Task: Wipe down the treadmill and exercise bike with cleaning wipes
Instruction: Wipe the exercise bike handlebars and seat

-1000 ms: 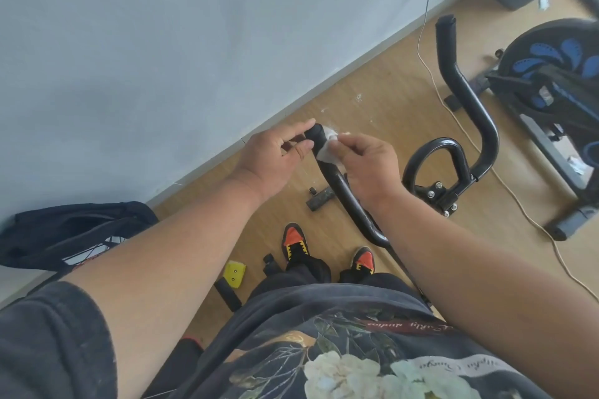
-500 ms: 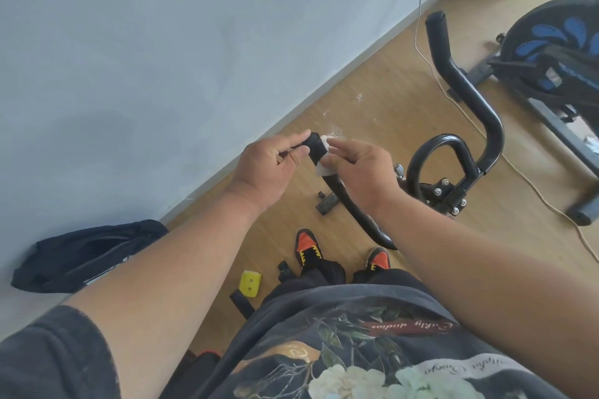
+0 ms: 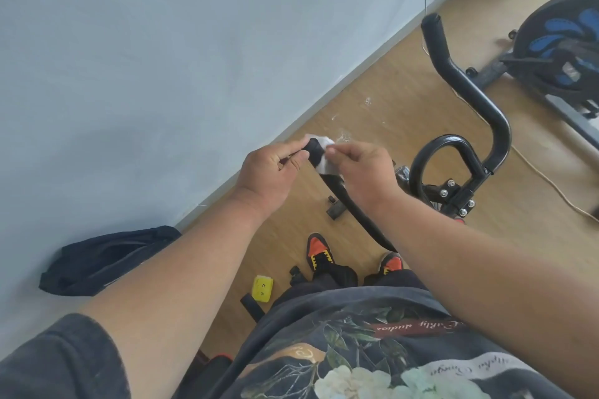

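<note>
A black exercise-bike handlebar runs below me; its left grip end (image 3: 316, 147) sits between my hands. A white cleaning wipe (image 3: 324, 163) is wrapped around that grip end. My left hand (image 3: 272, 172) pinches the wipe's left edge against the grip tip. My right hand (image 3: 366, 172) pinches the wipe on the right side of the bar. The bar's centre loop (image 3: 444, 146) and the right grip (image 3: 436, 39) stand untouched to the right.
A grey wall (image 3: 162, 58) runs close on the left. A second bike with a blue-patterned flywheel (image 3: 564, 42) stands at far right, a cord (image 3: 551, 185) trailing across the wooden floor. A dark bag (image 3: 107, 259) lies by the wall; a yellow pedal (image 3: 262, 288) is near my shoes.
Both hands have stayed at the left grip end while reworking the wipe; more white wipe now shows around the tip. My view has shifted slightly, with the handlebar lower in frame.
</note>
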